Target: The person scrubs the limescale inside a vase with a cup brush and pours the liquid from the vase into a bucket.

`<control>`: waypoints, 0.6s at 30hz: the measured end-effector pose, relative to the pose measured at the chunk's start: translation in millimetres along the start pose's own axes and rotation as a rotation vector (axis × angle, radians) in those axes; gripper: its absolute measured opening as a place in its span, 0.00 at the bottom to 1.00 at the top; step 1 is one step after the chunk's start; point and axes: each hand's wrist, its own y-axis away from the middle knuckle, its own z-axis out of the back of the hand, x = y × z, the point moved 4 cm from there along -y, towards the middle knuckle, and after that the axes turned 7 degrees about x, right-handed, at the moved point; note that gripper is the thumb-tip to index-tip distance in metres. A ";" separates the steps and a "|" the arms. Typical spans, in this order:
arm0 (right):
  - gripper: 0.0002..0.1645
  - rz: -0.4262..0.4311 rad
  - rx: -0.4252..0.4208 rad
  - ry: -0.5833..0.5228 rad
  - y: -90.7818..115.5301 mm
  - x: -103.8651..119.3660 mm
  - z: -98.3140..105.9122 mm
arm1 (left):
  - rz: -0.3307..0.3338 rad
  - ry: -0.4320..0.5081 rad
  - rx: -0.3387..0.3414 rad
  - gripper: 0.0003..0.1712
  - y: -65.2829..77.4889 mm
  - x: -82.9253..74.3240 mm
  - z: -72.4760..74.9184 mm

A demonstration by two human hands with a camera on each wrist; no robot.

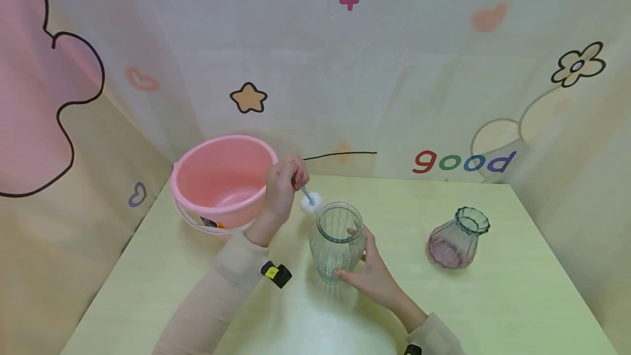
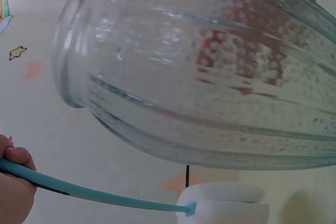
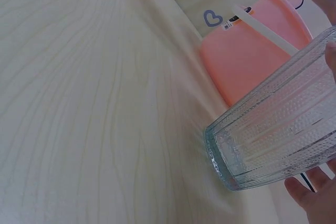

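Note:
My left hand (image 1: 282,188) grips the light-blue handle (image 2: 105,196) of a sponge brush whose white head (image 1: 312,203) sits just left of a clear ribbed glass vase's mouth. That vase (image 1: 331,253) stands upright in the head view, with droplets or a bumpy texture on its glass in the left wrist view. From its right side, my right hand (image 1: 377,275) holds the vase, thumb at the front low down and fingers round the back, partly seen through the glass. The brush head is outside the vase, beside its rim.
A pink bucket (image 1: 224,211) with a white handle stands at the back left, close to my left hand. To the right, a smaller green-to-purple glass vase (image 1: 455,240) leans on the pale table (image 1: 512,300). A printed curtain (image 1: 305,70) hangs behind.

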 end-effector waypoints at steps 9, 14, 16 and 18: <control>0.59 -0.008 -0.004 0.000 -0.5 1.1 0.1 | -0.059 -0.088 0.001 0.14 4.5 24.2 3.4; 0.59 -0.008 -0.010 0.014 -0.5 2.3 0.7 | -0.127 -0.067 0.016 0.13 6.1 34.4 5.4; 0.59 -0.010 -0.008 0.016 -0.3 2.4 0.9 | -0.142 -0.052 0.018 0.12 7.6 39.2 6.3; 0.59 -0.013 -0.006 0.018 0.0 2.3 0.9 | -0.144 -0.045 0.012 0.11 9.5 44.1 7.5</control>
